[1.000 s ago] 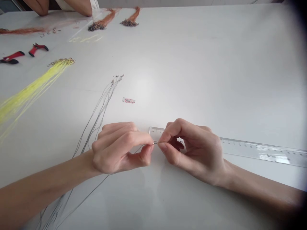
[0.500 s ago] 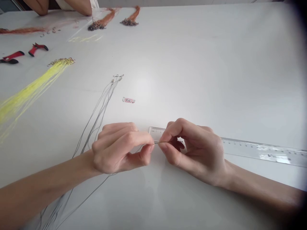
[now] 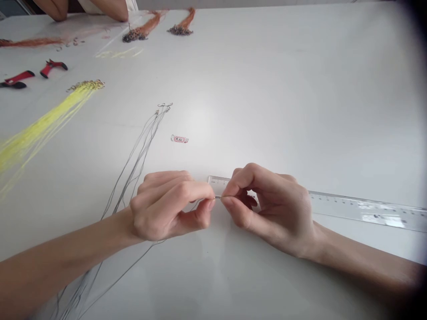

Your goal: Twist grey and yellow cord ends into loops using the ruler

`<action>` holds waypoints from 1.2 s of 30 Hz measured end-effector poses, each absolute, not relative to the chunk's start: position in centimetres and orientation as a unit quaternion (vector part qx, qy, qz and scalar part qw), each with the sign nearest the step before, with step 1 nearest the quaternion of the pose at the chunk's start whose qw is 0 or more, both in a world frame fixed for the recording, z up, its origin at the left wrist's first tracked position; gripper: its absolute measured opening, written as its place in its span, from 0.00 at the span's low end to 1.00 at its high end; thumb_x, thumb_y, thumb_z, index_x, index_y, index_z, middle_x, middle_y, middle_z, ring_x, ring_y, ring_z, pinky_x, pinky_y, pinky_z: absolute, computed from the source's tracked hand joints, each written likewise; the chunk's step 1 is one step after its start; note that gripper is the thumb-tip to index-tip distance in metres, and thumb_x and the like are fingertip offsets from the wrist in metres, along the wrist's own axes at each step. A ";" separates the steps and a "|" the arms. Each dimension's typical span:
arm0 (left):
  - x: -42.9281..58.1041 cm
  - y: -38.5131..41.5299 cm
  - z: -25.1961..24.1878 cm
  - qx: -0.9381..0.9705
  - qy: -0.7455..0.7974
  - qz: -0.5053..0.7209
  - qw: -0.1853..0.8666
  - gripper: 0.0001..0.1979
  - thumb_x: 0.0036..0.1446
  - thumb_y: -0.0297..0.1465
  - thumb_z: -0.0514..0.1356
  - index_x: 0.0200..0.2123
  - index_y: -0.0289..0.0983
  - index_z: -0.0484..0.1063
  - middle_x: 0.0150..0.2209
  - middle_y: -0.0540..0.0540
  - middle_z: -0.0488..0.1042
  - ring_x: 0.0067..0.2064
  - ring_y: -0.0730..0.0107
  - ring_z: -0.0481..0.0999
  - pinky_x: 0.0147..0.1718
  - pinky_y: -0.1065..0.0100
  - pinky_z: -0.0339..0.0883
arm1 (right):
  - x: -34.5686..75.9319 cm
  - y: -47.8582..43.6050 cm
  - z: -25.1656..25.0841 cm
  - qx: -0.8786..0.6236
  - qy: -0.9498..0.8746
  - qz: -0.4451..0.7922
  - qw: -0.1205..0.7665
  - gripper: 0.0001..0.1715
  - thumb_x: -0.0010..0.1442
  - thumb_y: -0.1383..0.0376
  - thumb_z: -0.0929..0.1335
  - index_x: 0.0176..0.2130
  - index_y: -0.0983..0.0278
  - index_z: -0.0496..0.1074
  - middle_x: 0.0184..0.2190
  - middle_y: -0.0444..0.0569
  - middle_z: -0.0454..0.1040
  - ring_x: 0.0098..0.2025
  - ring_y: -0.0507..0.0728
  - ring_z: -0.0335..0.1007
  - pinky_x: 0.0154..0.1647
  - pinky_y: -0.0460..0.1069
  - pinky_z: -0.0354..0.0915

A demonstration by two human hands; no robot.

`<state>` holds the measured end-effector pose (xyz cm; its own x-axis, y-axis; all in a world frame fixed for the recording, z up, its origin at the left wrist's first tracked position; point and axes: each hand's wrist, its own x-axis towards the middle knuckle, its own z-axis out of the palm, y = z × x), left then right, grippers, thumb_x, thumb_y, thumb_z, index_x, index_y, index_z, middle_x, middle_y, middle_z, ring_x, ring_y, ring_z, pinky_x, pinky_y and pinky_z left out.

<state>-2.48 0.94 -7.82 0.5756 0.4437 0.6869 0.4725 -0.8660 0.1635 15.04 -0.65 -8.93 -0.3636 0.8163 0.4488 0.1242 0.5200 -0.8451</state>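
Hardly shifted since a second ago, the left hand and right hand are being held fingertip to fingertip, both pinched on the end of a thin grey cord between them, just before a clear ruler. Red writing on a small label is being rendered too small to read.

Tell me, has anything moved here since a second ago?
Nothing has visibly changed. The left hand and right hand still pinch the end of the thin grey cord between their fingertips, just in front of the clear ruler. The yellow cords, red pliers and small label lie where they were on the white table.
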 end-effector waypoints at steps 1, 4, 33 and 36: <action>-2.5 1.0 -7.8 -0.889 -0.248 -0.385 0.008 0.09 0.51 0.17 0.55 0.26 0.37 0.62 0.16 0.56 0.65 0.17 0.82 0.59 0.14 0.75 0.57 | 15.0 -0.6 -8.9 -0.320 -0.736 0.373 0.464 0.09 0.54 0.75 0.64 0.27 0.63 0.60 0.17 0.37 0.58 0.18 0.44 0.50 0.15 0.40 0.50; -2.6 1.1 -7.7 -0.892 -0.218 -0.395 -0.027 0.10 0.50 0.16 0.55 0.27 0.36 0.63 0.17 0.55 0.66 0.17 0.81 0.60 0.14 0.74 0.56 | 15.0 -0.6 -8.9 -0.324 -0.735 0.377 0.462 0.09 0.54 0.75 0.64 0.27 0.63 0.59 0.17 0.37 0.58 0.18 0.44 0.50 0.15 0.40 0.50; -2.6 1.2 -7.9 -0.890 -0.218 -0.400 -0.014 0.10 0.49 0.16 0.56 0.27 0.37 0.64 0.17 0.56 0.67 0.16 0.80 0.59 0.12 0.74 0.56 | 15.1 -0.6 -9.0 -0.325 -0.734 0.374 0.465 0.09 0.53 0.75 0.65 0.27 0.64 0.60 0.17 0.38 0.59 0.18 0.44 0.50 0.15 0.40 0.50; -2.6 1.2 -7.9 -0.891 -0.218 -0.398 -0.017 0.10 0.49 0.16 0.56 0.26 0.37 0.63 0.17 0.55 0.66 0.16 0.80 0.58 0.13 0.74 0.57 | 15.1 -0.6 -9.0 -0.324 -0.733 0.377 0.464 0.09 0.53 0.75 0.65 0.27 0.64 0.60 0.17 0.37 0.59 0.18 0.44 0.50 0.15 0.40 0.50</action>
